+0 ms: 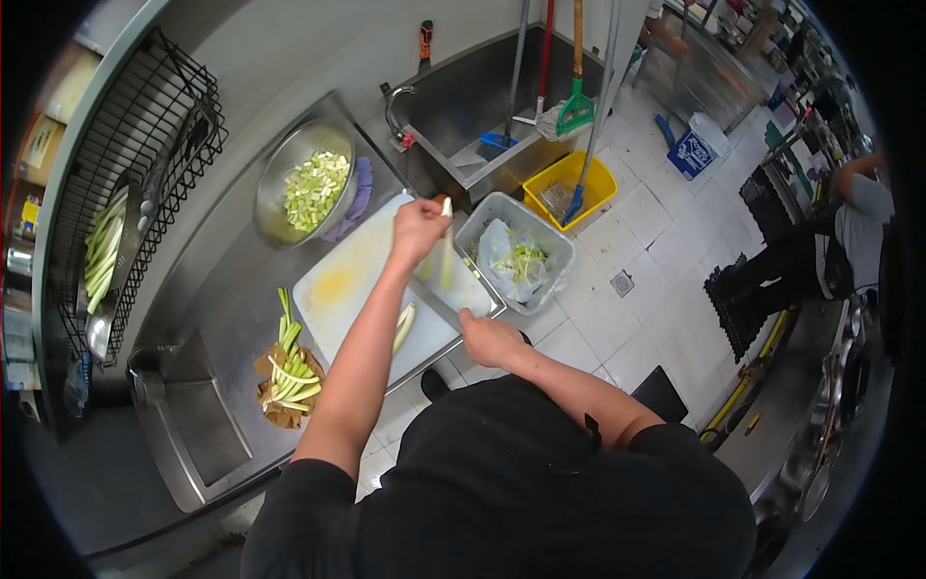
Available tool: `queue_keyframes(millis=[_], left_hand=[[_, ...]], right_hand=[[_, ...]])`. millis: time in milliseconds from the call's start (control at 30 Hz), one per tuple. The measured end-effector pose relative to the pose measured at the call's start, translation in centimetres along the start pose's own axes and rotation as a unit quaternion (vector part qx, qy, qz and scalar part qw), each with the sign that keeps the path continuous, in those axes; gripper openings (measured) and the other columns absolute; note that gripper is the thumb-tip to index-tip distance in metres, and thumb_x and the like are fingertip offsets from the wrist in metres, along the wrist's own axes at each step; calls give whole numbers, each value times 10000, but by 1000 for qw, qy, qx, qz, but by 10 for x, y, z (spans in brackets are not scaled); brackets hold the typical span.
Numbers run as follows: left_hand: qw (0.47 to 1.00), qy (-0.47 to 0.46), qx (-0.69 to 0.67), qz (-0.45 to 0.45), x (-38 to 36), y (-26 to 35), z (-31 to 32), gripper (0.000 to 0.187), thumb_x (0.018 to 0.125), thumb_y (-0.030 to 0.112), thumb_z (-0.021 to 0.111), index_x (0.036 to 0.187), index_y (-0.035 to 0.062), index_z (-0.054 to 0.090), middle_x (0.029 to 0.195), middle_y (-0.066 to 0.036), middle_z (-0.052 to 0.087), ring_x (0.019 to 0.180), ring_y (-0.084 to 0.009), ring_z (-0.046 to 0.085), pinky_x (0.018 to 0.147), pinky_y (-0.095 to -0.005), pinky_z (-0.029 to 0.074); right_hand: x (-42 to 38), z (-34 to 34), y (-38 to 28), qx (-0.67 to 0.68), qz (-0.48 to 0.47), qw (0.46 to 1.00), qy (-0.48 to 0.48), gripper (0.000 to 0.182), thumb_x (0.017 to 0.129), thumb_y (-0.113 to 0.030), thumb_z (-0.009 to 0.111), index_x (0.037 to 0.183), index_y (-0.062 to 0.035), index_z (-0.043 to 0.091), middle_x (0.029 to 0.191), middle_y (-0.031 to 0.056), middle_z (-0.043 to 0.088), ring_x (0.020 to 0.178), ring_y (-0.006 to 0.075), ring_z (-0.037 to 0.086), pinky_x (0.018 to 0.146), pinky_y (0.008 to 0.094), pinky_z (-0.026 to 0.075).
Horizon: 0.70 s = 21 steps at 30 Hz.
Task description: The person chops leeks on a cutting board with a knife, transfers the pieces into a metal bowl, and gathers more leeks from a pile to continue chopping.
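My left hand [420, 232] is closed on a pale celery stalk [447, 249], raised over the right end of the white cutting board [362, 275]. In my right hand [490, 340] is a knife [436, 307], its handle hidden by my fingers and its blade pointing up and left across the board. Another pale stalk [404, 328] lies near the board's front edge. Behind the board, a metal bowl [271, 188] holds chopped green pieces [316, 191]. More celery stalks [291, 374] rest on brown paper [280, 417] left of the board.
A grey bin [562, 275] with a plastic bag and green scraps stands beside the board's right end. Beyond are a deep metal sink [449, 116], a yellow mop bucket [600, 193] and mop handles. A wire rack [183, 72] hangs at left. Another person [820, 256] stands at right.
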<state>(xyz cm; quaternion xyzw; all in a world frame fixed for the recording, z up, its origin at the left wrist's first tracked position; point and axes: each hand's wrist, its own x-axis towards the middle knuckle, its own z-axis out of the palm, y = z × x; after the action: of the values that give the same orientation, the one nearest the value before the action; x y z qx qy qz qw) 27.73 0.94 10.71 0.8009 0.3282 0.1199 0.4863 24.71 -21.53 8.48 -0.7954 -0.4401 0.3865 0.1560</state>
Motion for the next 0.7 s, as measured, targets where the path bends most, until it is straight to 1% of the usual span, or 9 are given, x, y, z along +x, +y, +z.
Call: queue_keyframes(millis=[67, 133, 267, 333, 367, 433, 500, 633, 700], left_hand=[[999, -10, -42, -12, 5, 7, 13, 295, 795, 153, 778, 1009, -38, 711, 873, -79, 727, 801, -155, 682, 731, -284, 538], [994, 29, -96, -43, 6, 2, 18, 330, 831, 198, 791, 1033, -48, 707, 895, -88, 731, 820, -162, 683, 739, -287, 535], [998, 41, 13, 45, -48, -32, -31, 265, 879, 220, 761, 1012, -5, 720, 938, -94, 730, 845, -156, 679, 741, -309, 543], [997, 32, 69, 6, -87, -69, -52, 231, 888, 201, 744, 999, 0, 717, 958, -114, 731, 831, -175, 683, 746, -328, 548], [995, 37, 92, 22, -109, -88, -57, 217, 883, 176, 735, 998, -7, 713, 971, -133, 726, 842, -208, 687, 764, -346, 548], [992, 49, 111, 32, -147, -113, -57, 204, 879, 152, 727, 996, -14, 709, 983, -152, 720, 853, -242, 691, 782, -363, 548], [983, 25, 145, 109, -171, -125, -52, 203, 857, 111, 717, 1020, -11, 706, 1046, -167, 696, 947, -321, 659, 865, -399, 526], [980, 72, 138, 121, -183, -132, -38, 237, 845, 84, 703, 1066, -1, 692, 1108, -131, 669, 1043, -353, 583, 947, -425, 473], [977, 86, 132, 141, -182, -133, -37, 240, 846, 87, 701, 1071, 5, 689, 1105, -126, 667, 1034, -346, 584, 937, -426, 473]], right_hand=[[0, 1, 0, -5, 1, 1000, 4, 352, 891, -43, 490, 1234, 39, 482, 1003, 284, 711, 976, 453, 693, 840, 547, 536], [1, 3, 3, -11, 2, 1000, 5, 341, 893, -46, 489, 1223, 38, 481, 1000, 288, 709, 978, 455, 691, 840, 551, 534], [4, 2, 4, -13, 15, 1000, -8, 320, 897, -54, 488, 1205, 35, 478, 993, 295, 704, 976, 468, 685, 836, 563, 531], [3, 4, 1, -17, 8, 1000, -13, 313, 898, -54, 486, 1199, 34, 478, 990, 296, 702, 974, 472, 683, 833, 566, 530], [2, 4, 2, -21, -4, 1000, -10, 312, 897, -50, 486, 1198, 32, 479, 982, 294, 702, 973, 470, 682, 832, 567, 529], [-3, -2, -8, -55, -25, 998, -10, 301, 901, -50, 483, 1192, 27, 486, 966, 290, 701, 961, 456, 686, 816, 563, 527], [-5, -2, -16, -79, -38, 996, -17, 296, 904, -54, 483, 1188, 26, 491, 958, 285, 703, 946, 452, 689, 804, 557, 529], [-10, -7, -35, -134, -34, 990, -14, 267, 914, -68, 483, 1165, 20, 502, 919, 264, 709, 880, 441, 698, 773, 542, 533], [-11, -10, -39, -151, -46, 987, -4, 262, 912, -68, 486, 1160, 16, 502, 900, 258, 709, 862, 440, 699, 769, 543, 533]])
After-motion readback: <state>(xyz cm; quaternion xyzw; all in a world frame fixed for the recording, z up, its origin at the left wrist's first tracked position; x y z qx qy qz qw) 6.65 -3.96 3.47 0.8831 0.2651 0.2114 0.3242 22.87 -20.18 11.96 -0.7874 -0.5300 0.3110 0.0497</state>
